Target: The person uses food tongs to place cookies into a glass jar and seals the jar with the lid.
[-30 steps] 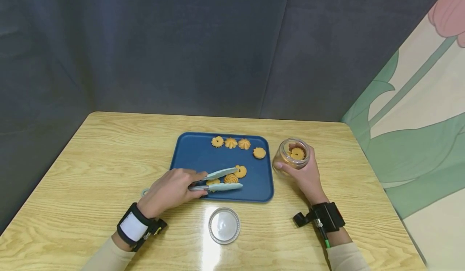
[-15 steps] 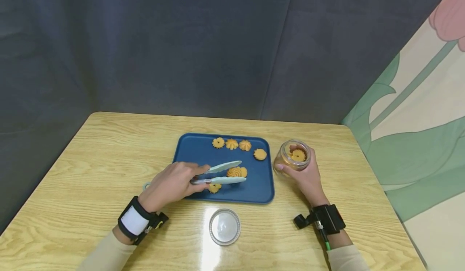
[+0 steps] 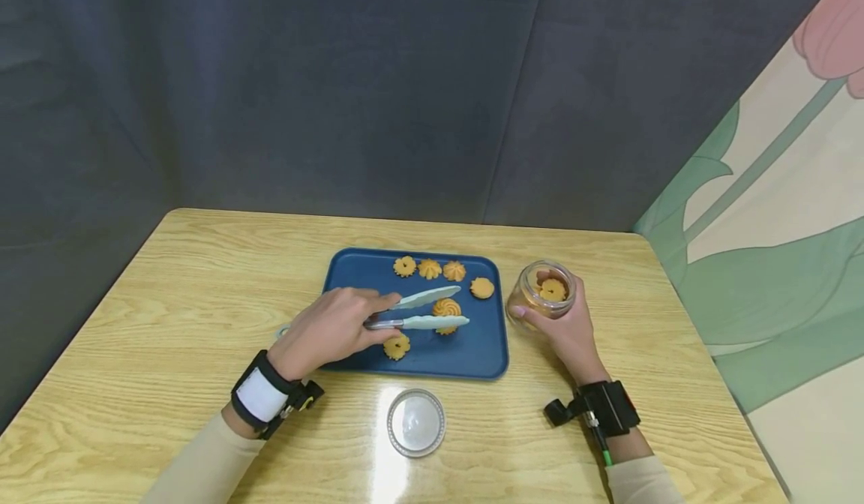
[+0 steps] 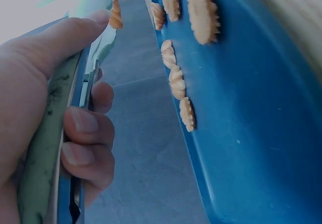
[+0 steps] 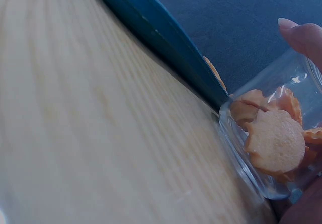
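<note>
My left hand point(image 3: 340, 328) holds a pair of pale green tongs point(image 3: 432, 322) by its arms, over the blue tray point(image 3: 358, 271). Between the spread tong arms shows a swirled cookie point(image 3: 446, 307). Another cookie below it is partly hidden by the nearer arm; whether the tongs touch either I cannot tell. A flower-shaped cookie point(image 3: 396, 347) lies near my left thumb. Along the far side of the tray are several more cookies point(image 3: 429, 268). My right hand point(image 3: 570, 331) grips a clear glass jar point(image 3: 523, 305), right of the tray, with several cookies point(image 5: 276, 141) inside.
A round clear lid point(image 3: 416, 423) lies on the wooden table point(image 3: 202, 286) in front of the tray. A dark curtain point(image 3: 337, 91) hangs behind the table. On the right stands a wall panel point(image 3: 776, 264) with a flower pattern.
My left hand has moved the tongs right and away from me, from the nearer cookies to around the swirled one. That cookie has shifted slightly right and away. My right hand keeps holding the jar.
</note>
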Action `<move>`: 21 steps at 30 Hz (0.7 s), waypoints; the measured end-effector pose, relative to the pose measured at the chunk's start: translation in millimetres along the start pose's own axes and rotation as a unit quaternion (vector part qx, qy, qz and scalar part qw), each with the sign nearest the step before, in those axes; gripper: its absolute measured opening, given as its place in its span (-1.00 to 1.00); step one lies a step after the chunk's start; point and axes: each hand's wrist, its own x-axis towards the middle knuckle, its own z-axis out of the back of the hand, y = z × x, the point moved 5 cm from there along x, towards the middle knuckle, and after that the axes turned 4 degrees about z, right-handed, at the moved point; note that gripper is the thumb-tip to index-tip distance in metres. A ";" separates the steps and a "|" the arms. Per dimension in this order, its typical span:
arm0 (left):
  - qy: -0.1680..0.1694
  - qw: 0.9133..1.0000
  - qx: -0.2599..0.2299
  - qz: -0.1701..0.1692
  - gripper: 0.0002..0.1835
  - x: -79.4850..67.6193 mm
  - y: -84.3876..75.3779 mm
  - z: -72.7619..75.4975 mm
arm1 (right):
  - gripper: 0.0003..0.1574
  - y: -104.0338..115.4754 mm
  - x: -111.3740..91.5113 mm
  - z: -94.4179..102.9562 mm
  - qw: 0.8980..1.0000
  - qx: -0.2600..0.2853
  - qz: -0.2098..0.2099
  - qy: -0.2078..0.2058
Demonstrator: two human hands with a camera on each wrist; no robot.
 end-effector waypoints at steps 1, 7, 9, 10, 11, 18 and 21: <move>-0.001 1.000 -0.002 -0.001 -0.41 1.4 -0.8 1.0 | 0.10 -0.1 0.0 0.2 1.000 -0.001 0.000 0.000; -0.003 1.000 -0.012 -0.005 -0.44 8.7 -4.6 5.8 | 0.14 -0.5 -1.1 0.3 1.000 -0.004 -0.008 0.001; 0.000 1.000 -0.010 -0.007 -0.44 11.0 -5.7 6.5 | 0.14 -0.2 -1.4 0.0 1.000 -0.003 -0.008 0.000; 0.001 1.000 -0.009 -0.010 -0.44 12.3 -6.4 6.9 | 0.14 -0.3 -1.4 0.2 1.000 -0.003 -0.009 -0.002; 0.002 1.000 -0.009 -0.011 -0.45 13.9 -7.1 7.5 | 0.13 -0.2 -1.4 0.3 1.000 -0.003 -0.009 -0.004; -0.002 1.000 -0.023 -0.013 -0.44 26.8 -9.0 12.1 | 0.13 2.4 -1.0 -0.7 1.000 -0.006 -0.007 -0.004; 0.002 0.999 -0.029 -0.016 -0.43 34.1 -11.3 13.7 | 0.12 2.4 -1.4 -0.8 1.000 -0.006 -0.012 -0.004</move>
